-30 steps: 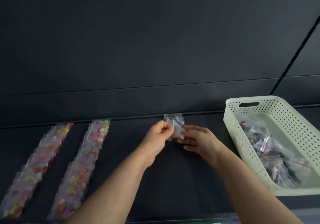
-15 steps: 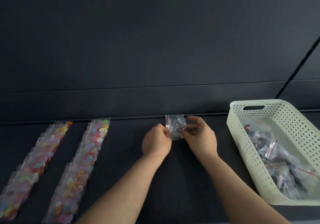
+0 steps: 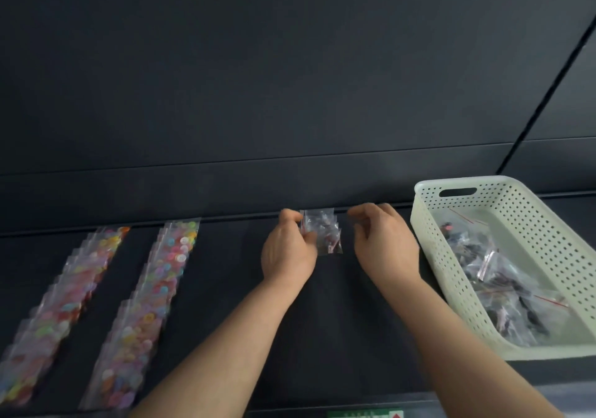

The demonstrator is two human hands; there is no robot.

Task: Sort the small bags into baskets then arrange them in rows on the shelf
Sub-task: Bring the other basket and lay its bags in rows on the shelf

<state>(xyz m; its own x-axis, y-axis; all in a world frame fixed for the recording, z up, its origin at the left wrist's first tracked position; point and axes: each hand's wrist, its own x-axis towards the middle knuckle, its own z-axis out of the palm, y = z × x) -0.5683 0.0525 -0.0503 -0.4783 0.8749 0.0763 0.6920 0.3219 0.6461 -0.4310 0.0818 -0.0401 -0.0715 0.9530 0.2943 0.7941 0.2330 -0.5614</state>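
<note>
Small clear bags (image 3: 325, 237) are pinched by the left hand (image 3: 287, 253); the right hand (image 3: 383, 246) is held loosely curled just beside them, a white basket (image 3: 432, 256) to its right

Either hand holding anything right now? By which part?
The left hand pinches the left edge of the small clear plastic bags lying at the back of the dark shelf. The right hand, loosely curled beside them, holds nothing.

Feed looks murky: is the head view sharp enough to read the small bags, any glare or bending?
Head view: dim and soft; the dark-filled bags at the left hand blur, contents unreadable; the white basket is brightest, not glaring; wide-angle slants the right wall seam.
</note>
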